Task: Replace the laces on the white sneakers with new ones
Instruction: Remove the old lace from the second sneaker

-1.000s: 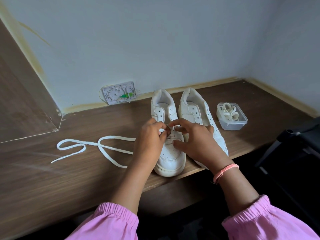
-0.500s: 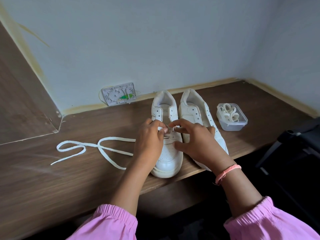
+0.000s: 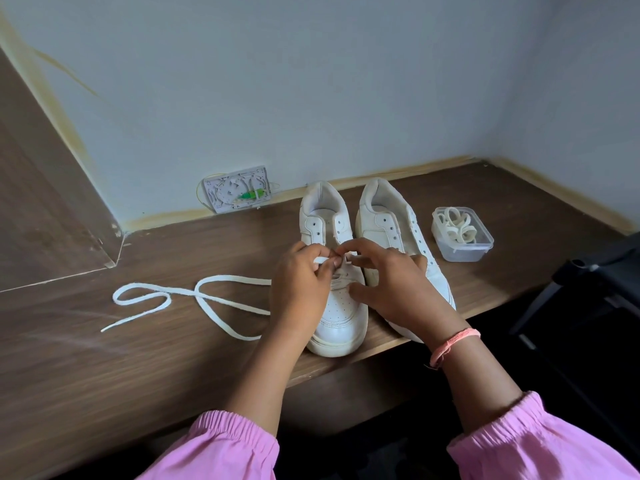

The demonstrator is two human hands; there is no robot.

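Lace (image 3: 166, 299) trails loose across the wooden desk (image 3: 104, 375) to my left, so its slack can feed toward the left sneaker (image 3: 341, 306), which sits toe toward me at the desk's front edge with the right sneaker (image 3: 391, 223) touching it. My left hand (image 3: 299, 289) pinches a flat stretch of that lace over the lower eyelets, and my right hand (image 3: 391, 282) curls in beside it, fingertips apparently nipping the lace end to guide it. Spare laces wait in the clear tub (image 3: 462, 239) on the right, near the sneakers.
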